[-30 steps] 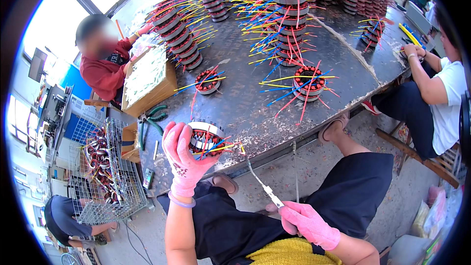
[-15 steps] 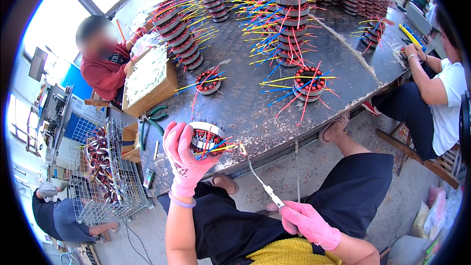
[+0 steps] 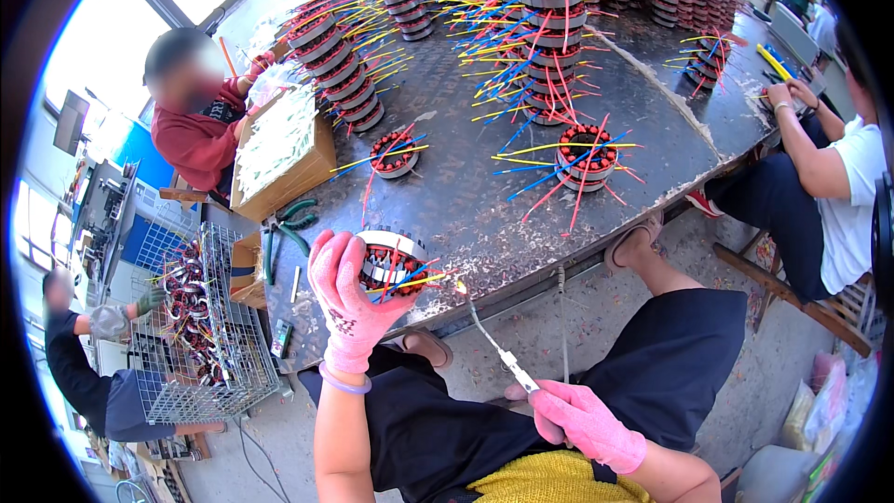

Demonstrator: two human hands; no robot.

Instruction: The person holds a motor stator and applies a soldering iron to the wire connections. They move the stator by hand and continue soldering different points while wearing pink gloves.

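Note:
My left hand (image 3: 346, 293), in a pink glove, is closed around a motor stator (image 3: 393, 263) at the table's near edge. Its ring is pale with dark red windings, and red, blue and yellow wire leads stick out to the right. My gloved right hand (image 3: 587, 424) is closed on the handle of a thin soldering-iron-like tool (image 3: 518, 371). The tool has a white collar and a bent metal tube pointing up and left. Its bright, glowing tip lies just right of the lead ends, with a small gap between. The tool's exact kind is unclear.
Two single stators (image 3: 587, 158) (image 3: 395, 156) lie on the dark table (image 3: 475, 196), before tall stator stacks (image 3: 556, 47). Green-handled pliers (image 3: 296, 216) lie by a cardboard box (image 3: 303, 158). A wire basket (image 3: 237, 326) of stators stands left. Co-workers sit on both sides; another stands by the basket.
The glowing tip has come slightly away from the lead ends, while both my hands stay nearly in place. At the lower left, the bent-over person has risen and reaches toward the basket.

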